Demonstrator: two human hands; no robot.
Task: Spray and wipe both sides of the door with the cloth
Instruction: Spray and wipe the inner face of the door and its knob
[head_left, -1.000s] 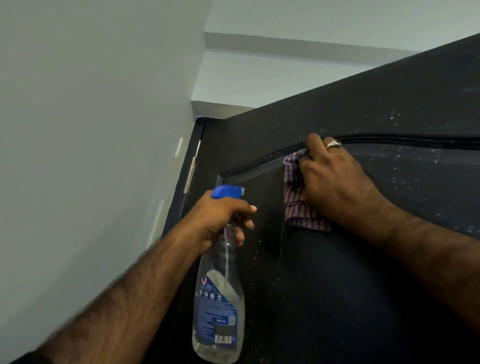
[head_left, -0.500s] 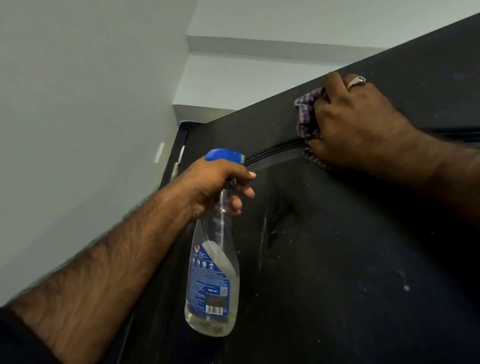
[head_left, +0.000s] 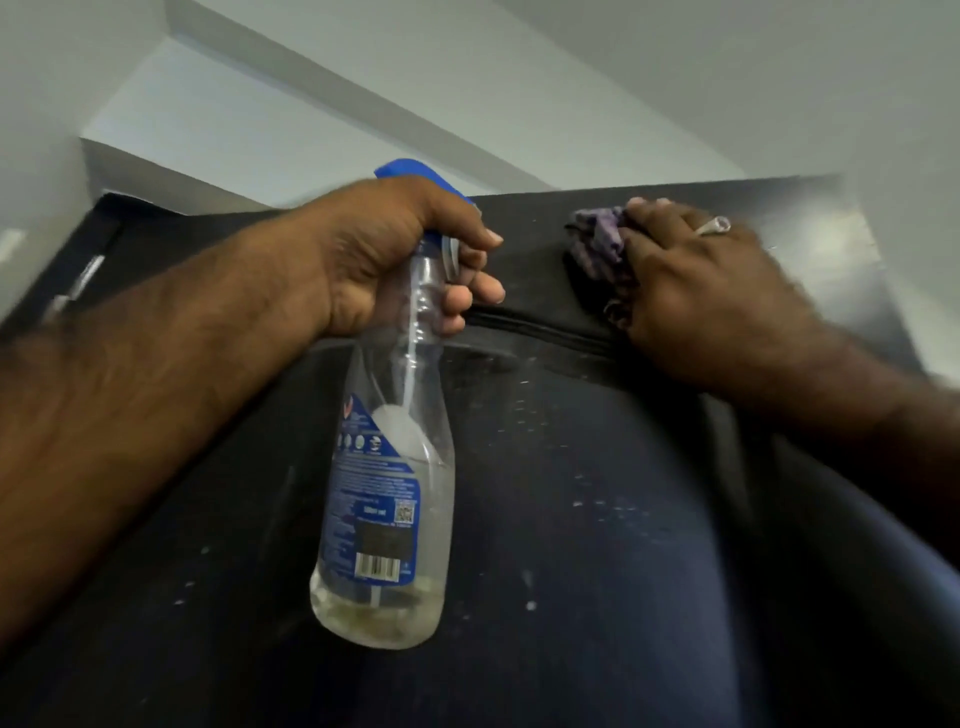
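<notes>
The dark door (head_left: 597, 519) fills the lower view, speckled with pale droplets, its top edge near the ceiling. My left hand (head_left: 384, 260) grips the neck of a clear spray bottle (head_left: 384, 499) with a blue trigger head and a blue label; the bottle hangs almost empty in front of the door. My right hand (head_left: 696, 286), a ring on one finger, presses a bunched purple striped cloth (head_left: 597, 241) against the door just below its top edge, above a curved moulding groove. Most of the cloth is hidden under the hand.
A white wall (head_left: 31, 130) stands at the left, and the white ceiling with a beam (head_left: 363, 88) is above. The door hinge (head_left: 78, 286) and dark frame sit at the left edge of the door.
My right hand slid the cloth upward from the curved panel groove to the door's top edge. The view tilted up and the bottle in my left hand moved closer to the right hand.
</notes>
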